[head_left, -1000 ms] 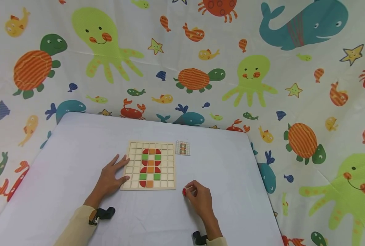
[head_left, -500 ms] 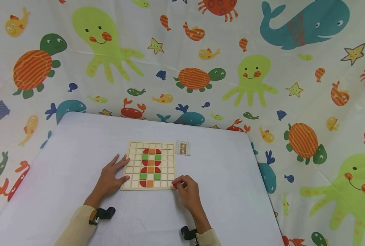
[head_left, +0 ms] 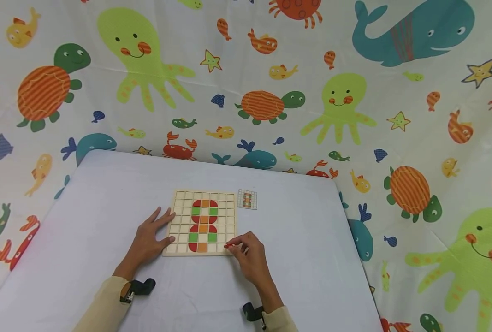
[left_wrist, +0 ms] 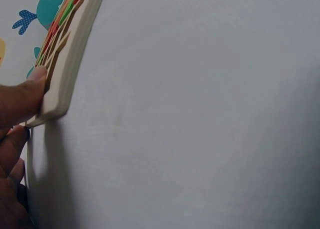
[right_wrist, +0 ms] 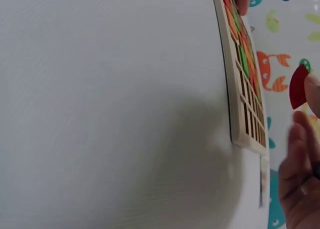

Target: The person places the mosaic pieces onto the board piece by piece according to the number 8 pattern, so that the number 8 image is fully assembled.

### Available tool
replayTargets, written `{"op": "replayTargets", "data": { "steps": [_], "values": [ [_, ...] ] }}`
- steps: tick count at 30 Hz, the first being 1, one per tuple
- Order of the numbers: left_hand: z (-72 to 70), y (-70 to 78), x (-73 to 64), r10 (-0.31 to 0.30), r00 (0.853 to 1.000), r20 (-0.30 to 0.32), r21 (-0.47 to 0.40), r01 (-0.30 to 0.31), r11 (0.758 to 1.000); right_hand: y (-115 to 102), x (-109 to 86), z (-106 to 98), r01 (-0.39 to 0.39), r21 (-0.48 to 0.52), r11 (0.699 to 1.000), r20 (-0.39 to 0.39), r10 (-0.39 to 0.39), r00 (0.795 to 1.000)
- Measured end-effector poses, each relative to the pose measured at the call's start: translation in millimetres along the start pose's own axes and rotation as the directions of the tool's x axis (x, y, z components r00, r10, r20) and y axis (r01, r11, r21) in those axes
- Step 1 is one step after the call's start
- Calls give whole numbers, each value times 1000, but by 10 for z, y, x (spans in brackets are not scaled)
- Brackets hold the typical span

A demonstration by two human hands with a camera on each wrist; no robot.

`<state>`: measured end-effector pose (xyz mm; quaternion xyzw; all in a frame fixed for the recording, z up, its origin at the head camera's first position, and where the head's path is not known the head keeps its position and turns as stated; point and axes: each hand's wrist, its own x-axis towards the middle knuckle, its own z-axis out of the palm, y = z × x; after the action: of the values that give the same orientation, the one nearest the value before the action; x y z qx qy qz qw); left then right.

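Note:
A wooden grid board (head_left: 222, 222) lies on the table with red, orange and green tiles set in a figure-eight shape. My left hand (head_left: 145, 242) rests against its left side, fingers spread, thumb tip on the frame; the left wrist view shows the thumb (left_wrist: 37, 75) over the board's edge. Over the board's lower right cells, my right hand (head_left: 251, 258) pinches a red quarter-round tile (head_left: 228, 246) between thumb and fingertips. From the right wrist, that red tile (right_wrist: 298, 87) appears held up off the board. The lowest pattern row shows one red tile (head_left: 192, 247) beside an orange tile (head_left: 202, 247).
A small pattern card (head_left: 247, 199) with a matching figure-eight grid lies just right of the board's upper corner. White cloth covers the table (head_left: 320, 258). Behind its far edge hangs a curtain (head_left: 229, 60) printed with sea animals.
My right hand has carried the red tile leftward from beside the board to over its lower right cells, and the tile has turned edge-on. The left hand stays in place.

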<state>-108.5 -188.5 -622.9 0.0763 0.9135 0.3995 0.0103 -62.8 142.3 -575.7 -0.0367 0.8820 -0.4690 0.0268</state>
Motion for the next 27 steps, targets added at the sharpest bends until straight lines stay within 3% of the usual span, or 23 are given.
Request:
{"op": "replayTargets", "data": {
  "steps": [10, 18, 27],
  "values": [
    [8, -3, -5, -12, 1000, 7, 0, 12, 1000, -67, 106, 148, 6, 26, 1000, 35, -7, 999],
    [6, 0, 0, -5, 1000, 2, 0, 5, 1000, -176, 142, 298, -54, 97, 994, 11, 53, 999],
    [6, -12, 4, 0, 1000, 0, 1, 0, 1000, -220, 208, 393, -64, 8, 998, 41, 63, 997]
  ]
}}
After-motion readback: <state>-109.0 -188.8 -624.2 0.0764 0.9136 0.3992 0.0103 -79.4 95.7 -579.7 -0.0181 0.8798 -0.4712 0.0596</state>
